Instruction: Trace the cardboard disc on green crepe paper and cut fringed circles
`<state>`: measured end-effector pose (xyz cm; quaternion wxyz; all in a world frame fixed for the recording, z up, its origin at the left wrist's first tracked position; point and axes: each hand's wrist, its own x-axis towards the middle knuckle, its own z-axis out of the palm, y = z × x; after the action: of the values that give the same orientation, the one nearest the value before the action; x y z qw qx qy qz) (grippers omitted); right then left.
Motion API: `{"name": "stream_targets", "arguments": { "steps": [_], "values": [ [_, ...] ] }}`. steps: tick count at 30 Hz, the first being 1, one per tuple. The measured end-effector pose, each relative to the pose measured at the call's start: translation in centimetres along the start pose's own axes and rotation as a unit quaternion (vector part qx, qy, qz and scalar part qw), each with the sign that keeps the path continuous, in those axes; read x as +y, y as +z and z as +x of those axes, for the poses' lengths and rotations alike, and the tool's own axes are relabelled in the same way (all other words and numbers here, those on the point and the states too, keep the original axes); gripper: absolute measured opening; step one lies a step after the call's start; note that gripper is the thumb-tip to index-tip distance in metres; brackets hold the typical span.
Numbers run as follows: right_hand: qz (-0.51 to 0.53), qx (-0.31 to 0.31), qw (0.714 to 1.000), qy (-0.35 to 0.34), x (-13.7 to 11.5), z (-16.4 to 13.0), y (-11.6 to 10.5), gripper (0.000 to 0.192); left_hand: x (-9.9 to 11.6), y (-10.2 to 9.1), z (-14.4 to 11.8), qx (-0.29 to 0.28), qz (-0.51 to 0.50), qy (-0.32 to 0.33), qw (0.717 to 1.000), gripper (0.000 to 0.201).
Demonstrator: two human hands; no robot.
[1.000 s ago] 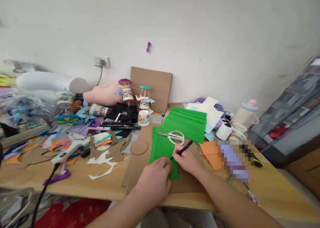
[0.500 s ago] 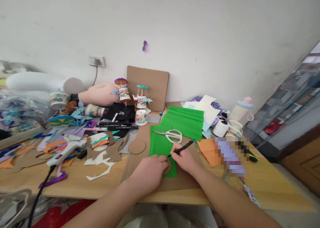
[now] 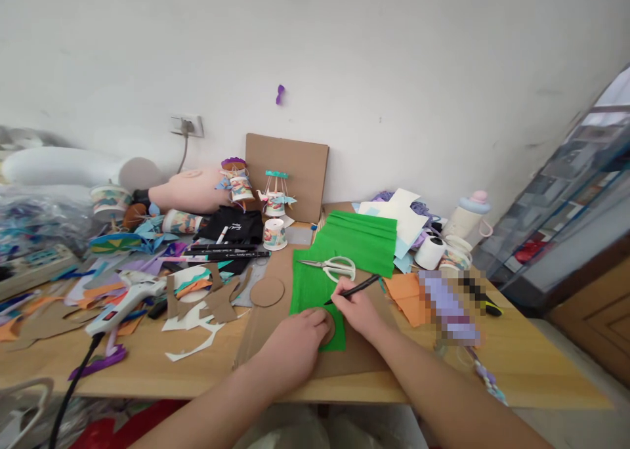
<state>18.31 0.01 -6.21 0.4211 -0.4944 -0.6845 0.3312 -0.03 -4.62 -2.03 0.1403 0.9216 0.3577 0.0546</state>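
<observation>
The left hand (image 3: 293, 347) lies flat, fingers together, pressing a cardboard disc (image 3: 329, 329) onto the green paper (image 3: 310, 291); only the disc's right edge shows past the fingertips. The right hand (image 3: 358, 310), just right of the disc, is closed around a black pen (image 3: 353, 289), whose tip touches the green paper at the disc's upper edge. The green paper lies on a cardboard sheet (image 3: 364, 357) near the front of the table (image 3: 541, 370). White scissors (image 3: 332, 267) rest on the green paper just beyond the hands. A second cardboard disc (image 3: 266, 291) lies to the left, clear of the paper. Behind, a small paper cup (image 3: 274, 234) stands upright; its inside cannot be seen. To the right, a white cup (image 3: 430, 253) lies tipped, dark mouth up, beside a bottle (image 3: 465, 216).
</observation>
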Motion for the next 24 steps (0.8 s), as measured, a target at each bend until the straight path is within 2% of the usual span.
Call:
{"name": "stream_targets", "arguments": {
  "steps": [5, 15, 20, 24],
  "values": [
    [-0.020, -0.020, 1.000, 0.001, -1.1, 0.6, 0.7, 0.013, 0.6, 0.3, -0.4, -0.004, 0.006, -0.015, 1.000, 0.048],
    [-0.041, -0.031, 0.999, 0.006, -2.1, 0.8, 0.8, 0.014, 1.0, 0.0, -0.5, -0.011, -0.001, -0.031, 0.999, 0.052],
    [-0.046, -0.021, 0.999, 0.010, -2.8, -0.3, -0.1, 0.016, 1.3, -0.6, -0.5, -0.022, 0.002, -0.040, 0.999, 0.050],
    [-0.034, -0.032, 0.999, 0.006, -2.3, -1.4, -0.9, 0.015, 1.4, -0.9, -0.5, -0.018, 0.003, -0.037, 0.999, 0.048]
  ]
}}
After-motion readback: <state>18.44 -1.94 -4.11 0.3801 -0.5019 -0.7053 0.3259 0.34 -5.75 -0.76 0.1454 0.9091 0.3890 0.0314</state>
